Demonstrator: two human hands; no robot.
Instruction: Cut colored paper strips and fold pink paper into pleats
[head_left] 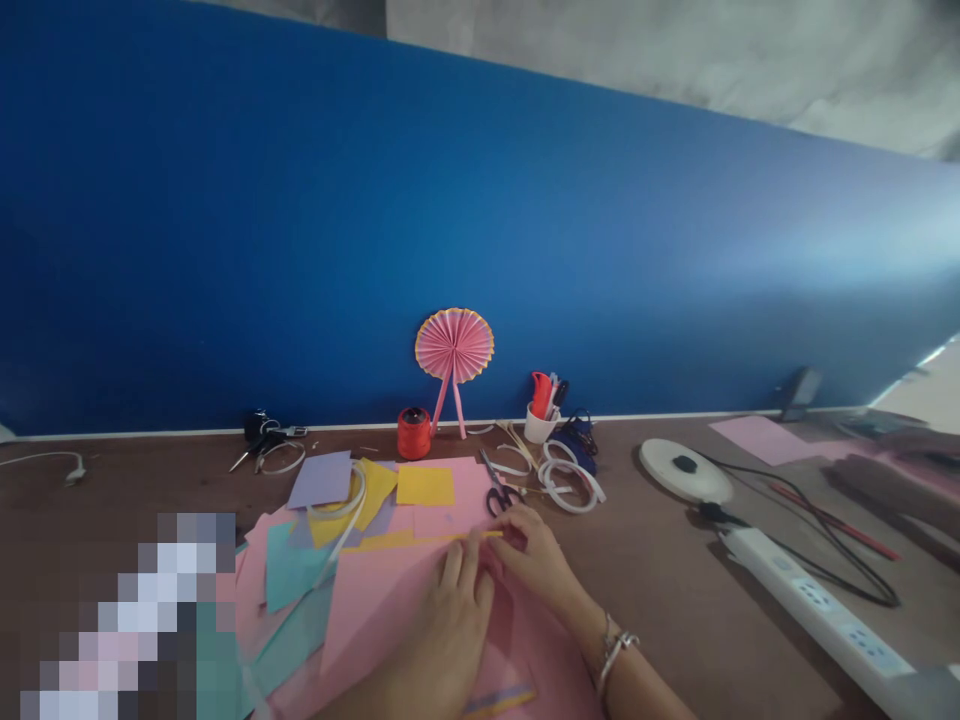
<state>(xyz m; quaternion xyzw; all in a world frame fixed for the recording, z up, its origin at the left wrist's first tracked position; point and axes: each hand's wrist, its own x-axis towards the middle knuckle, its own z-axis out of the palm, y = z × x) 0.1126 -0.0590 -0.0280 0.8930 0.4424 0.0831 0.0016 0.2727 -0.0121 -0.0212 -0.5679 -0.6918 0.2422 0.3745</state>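
My left hand (pixel 442 630) lies flat, fingers together and stretched, pressing on a large pink paper sheet (pixel 375 600) on the brown desk (pixel 660 570). My right hand (pixel 529 555), a bracelet on its wrist, pinches the sheet's far edge beside a thin yellow strip (pixel 420 540). Black-handled scissors (pixel 499 490) lie just beyond the right fingers. Yellow (pixel 425 486), lilac (pixel 321 479) and teal (pixel 289 565) paper pieces lie spread to the left.
A pink pleated paper fan (pixel 454 348) leans on the blue partition (pixel 450 250). Beside it stand a red spool (pixel 413 433) and a white pen cup (pixel 538 420). White tape loops (pixel 570 485), a round white lamp base (pixel 685 469) and a power strip (pixel 817 605) lie right.
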